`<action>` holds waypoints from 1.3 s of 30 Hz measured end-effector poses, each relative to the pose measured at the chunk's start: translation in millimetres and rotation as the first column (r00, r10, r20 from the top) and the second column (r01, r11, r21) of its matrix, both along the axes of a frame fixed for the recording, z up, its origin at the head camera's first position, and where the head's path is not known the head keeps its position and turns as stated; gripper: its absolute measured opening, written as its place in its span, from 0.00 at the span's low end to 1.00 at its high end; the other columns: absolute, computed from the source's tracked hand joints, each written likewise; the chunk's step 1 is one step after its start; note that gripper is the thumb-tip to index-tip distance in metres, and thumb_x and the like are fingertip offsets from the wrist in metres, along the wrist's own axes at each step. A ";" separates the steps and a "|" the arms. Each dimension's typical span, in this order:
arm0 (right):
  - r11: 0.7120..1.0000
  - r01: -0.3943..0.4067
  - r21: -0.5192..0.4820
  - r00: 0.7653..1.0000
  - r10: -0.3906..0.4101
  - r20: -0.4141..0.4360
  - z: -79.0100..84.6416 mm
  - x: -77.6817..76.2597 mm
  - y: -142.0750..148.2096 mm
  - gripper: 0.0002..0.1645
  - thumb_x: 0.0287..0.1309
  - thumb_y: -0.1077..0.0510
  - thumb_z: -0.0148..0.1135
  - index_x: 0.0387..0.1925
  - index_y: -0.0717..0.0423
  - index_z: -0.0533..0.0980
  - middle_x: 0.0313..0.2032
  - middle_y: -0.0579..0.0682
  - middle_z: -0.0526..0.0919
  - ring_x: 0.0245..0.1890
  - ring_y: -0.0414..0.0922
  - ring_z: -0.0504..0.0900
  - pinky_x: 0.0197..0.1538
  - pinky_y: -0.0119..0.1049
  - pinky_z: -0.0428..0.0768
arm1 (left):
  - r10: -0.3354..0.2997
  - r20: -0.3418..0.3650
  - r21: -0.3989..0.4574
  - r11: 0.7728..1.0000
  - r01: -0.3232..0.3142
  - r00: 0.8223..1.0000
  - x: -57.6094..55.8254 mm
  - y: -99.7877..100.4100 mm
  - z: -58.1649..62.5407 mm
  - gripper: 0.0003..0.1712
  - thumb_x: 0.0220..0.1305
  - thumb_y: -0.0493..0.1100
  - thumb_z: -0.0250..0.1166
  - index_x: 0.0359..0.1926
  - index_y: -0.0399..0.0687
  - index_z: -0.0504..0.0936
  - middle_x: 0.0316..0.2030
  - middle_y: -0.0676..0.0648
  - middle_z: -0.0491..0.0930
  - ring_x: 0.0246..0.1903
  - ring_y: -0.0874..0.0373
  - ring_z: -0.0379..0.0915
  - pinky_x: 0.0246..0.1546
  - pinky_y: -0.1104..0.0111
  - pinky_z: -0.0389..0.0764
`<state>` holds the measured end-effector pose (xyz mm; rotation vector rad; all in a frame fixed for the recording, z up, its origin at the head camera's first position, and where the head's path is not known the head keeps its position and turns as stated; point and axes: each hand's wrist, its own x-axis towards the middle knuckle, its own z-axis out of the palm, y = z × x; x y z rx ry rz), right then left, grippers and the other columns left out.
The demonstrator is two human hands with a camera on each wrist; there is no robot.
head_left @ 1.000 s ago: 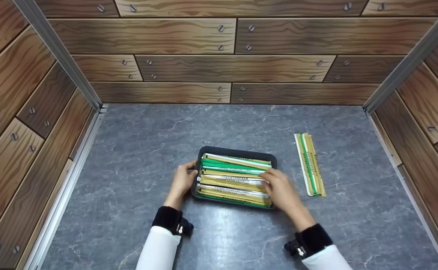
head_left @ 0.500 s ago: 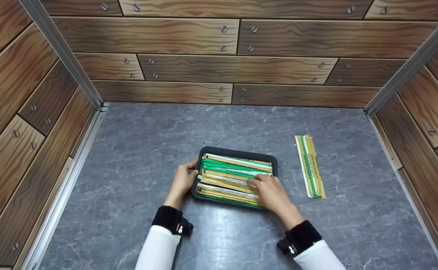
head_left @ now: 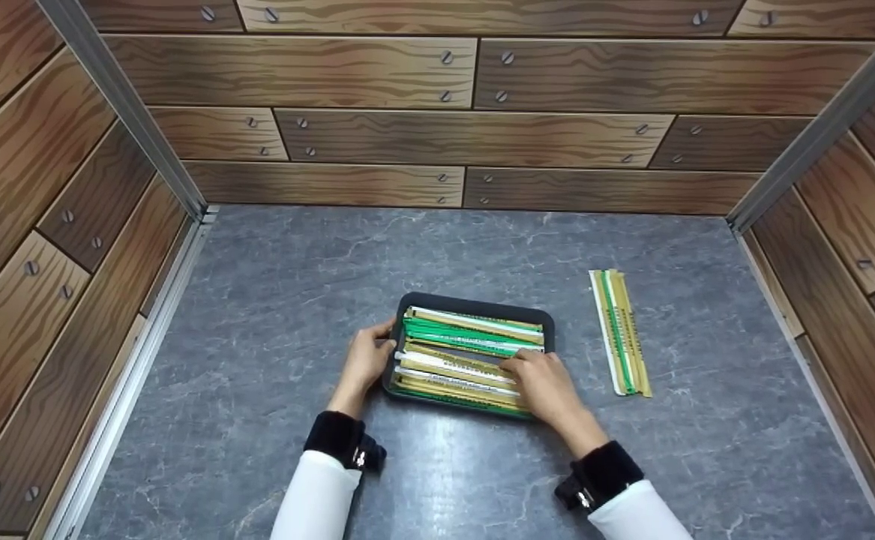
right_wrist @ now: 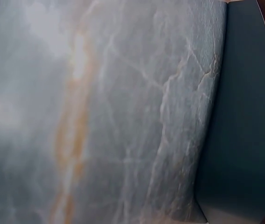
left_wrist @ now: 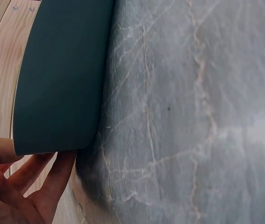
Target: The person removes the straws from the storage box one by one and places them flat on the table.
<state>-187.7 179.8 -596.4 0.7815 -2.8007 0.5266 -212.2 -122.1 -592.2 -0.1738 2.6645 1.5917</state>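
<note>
Gray table (head_left: 295, 300) has a few packets (head_left: 620, 334) out at frame right, most in the center tray (head_left: 549, 328), left hand (head_left: 368, 354) gripping it, can't tell if right hand (head_left: 549, 382) pinches any.

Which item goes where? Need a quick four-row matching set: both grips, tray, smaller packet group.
Column 1
1. left grip
2. right grip
3. tray
4. smaller packet group

Column 2
A. over the tray's right part
B. on the grey surface, right of the tray
C. at the tray's left end
D. dark, holding rows of packets

Pairs: 1-C, 2-A, 3-D, 4-B
</note>
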 end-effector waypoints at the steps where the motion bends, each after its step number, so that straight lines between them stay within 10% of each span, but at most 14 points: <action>1: 1.000 0.001 0.001 1.000 -0.001 0.000 -0.1 -0.1 0.2 0.10 0.54 0.67 0.67 0.36 0.52 0.87 0.30 0.48 0.82 0.32 0.49 0.81 0.35 0.47 0.73 | -0.001 -0.004 -0.005 1.000 0.001 1.000 -0.2 -0.1 -0.3 0.25 0.64 0.28 0.62 0.63 0.42 0.77 0.48 0.37 0.82 0.39 0.51 0.82 0.45 0.60 0.79; 17: 0.979 0.015 -0.204 1.000 -0.020 -0.021 1.3 -1.8 3.8 0.12 0.50 0.71 0.69 0.37 0.56 0.86 0.32 0.49 0.84 0.32 0.49 0.84 0.39 0.47 0.80 | -0.011 0.018 0.000 1.000 0.011 1.000 -1.6 0.2 0.7 0.26 0.65 0.29 0.61 0.64 0.45 0.76 0.48 0.38 0.82 0.36 0.55 0.82 0.43 0.62 0.79; 26: 0.828 0.176 -0.532 0.984 -0.148 0.096 14.9 -2.6 19.8 0.16 0.51 0.76 0.66 0.45 0.68 0.81 0.31 0.57 0.83 0.28 0.49 0.82 0.32 0.38 0.82 | -0.002 0.007 0.022 1.000 0.002 1.000 -0.3 1.2 -0.6 0.26 0.65 0.28 0.60 0.63 0.42 0.76 0.49 0.36 0.81 0.40 0.50 0.82 0.43 0.61 0.80; 32: 0.698 0.408 -0.588 0.912 -0.346 0.223 21.5 -3.5 51.1 0.14 0.56 0.75 0.63 0.46 0.72 0.79 0.33 0.61 0.83 0.31 0.52 0.81 0.36 0.29 0.78 | -0.006 -0.012 0.018 1.000 0.006 1.000 -1.0 0.8 -1.2 0.25 0.64 0.27 0.60 0.63 0.41 0.77 0.47 0.36 0.82 0.41 0.50 0.81 0.46 0.59 0.79; 39: 0.657 0.610 -0.444 0.790 -0.550 0.272 20.3 -0.2 94.8 0.14 0.58 0.67 0.65 0.47 0.66 0.81 0.34 0.61 0.85 0.31 0.54 0.83 0.31 0.28 0.74 | -0.009 0.036 0.011 1.000 0.008 0.999 -0.6 0.9 0.5 0.25 0.66 0.29 0.60 0.64 0.43 0.76 0.50 0.37 0.81 0.43 0.49 0.82 0.43 0.61 0.80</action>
